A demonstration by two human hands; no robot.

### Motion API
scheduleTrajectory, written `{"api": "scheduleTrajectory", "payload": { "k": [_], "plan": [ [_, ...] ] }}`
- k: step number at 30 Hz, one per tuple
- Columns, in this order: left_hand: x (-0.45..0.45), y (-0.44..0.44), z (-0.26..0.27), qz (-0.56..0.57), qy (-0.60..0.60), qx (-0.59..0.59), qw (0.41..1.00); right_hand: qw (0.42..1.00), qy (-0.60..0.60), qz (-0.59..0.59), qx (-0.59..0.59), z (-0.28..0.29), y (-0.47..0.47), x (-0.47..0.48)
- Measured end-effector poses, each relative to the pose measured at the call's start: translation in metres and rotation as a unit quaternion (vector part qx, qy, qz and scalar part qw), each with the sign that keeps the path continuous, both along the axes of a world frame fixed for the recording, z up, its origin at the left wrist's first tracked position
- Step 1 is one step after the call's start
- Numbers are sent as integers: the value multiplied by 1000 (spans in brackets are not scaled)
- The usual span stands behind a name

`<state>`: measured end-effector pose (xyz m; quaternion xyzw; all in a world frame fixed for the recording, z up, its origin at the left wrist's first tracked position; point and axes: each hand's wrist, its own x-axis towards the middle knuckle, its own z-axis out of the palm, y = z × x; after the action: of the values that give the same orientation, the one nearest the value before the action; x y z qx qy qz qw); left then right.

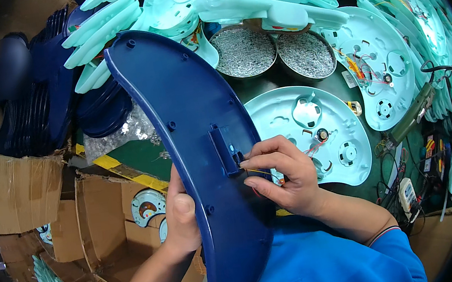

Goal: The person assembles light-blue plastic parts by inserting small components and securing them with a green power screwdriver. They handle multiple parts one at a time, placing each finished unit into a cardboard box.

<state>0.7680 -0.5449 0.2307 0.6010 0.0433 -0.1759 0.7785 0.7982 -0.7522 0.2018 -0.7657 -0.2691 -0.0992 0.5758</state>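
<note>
My left hand [182, 216] grips the left rim of a dark blue curved plastic shell [186, 91], thumb on the near face, and holds it tilted up before me. Its inner side faces me, with screw posts and a raised battery compartment [223, 149]. My right hand [282, 172] has its fingertips at the compartment's lower right end. Thin yellow and red wires [260, 171] pass between its thumb and fingers; whether they are pinched is hidden. Behind the blue shell lies a mint-green plastic shell [345, 126], inner side up, with a small round speaker [322, 134] and wires, partly covered.
Two round tins [244, 50] [306, 55] hold small metal parts. Mint-green shells [384, 54] crowd the back and right. Dark blue shells [31, 105] are stacked left. An open cardboard box [101, 224] stands lower left. A green electric screwdriver [413, 114] and power strip [408, 197] lie right.
</note>
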Motion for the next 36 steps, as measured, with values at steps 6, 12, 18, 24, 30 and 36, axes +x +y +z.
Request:
{"api": "scheduleTrajectory", "payload": {
  "k": [6,12,18,24,30,36],
  "plan": [
    [4,-4,10,-16,20,16,1000,997,30,-28,68,-5,9,1],
    [6,3,4,-51,0,1,999,999,-4,-26,46,-3,10,0],
    [-8,5,-1,9,10,11,1000,995,28,-32,87,-14,9,-7],
    [-6,-14,11,59,-65,22,996,986,-153,-18,-57,-14,1,-13],
    [-2,-39,7,-4,-280,117,953,942,180,70,276,1,-19,-13],
    [14,-12,-4,15,-473,359,805,775,360,101,509,21,-45,10]
  ]
}}
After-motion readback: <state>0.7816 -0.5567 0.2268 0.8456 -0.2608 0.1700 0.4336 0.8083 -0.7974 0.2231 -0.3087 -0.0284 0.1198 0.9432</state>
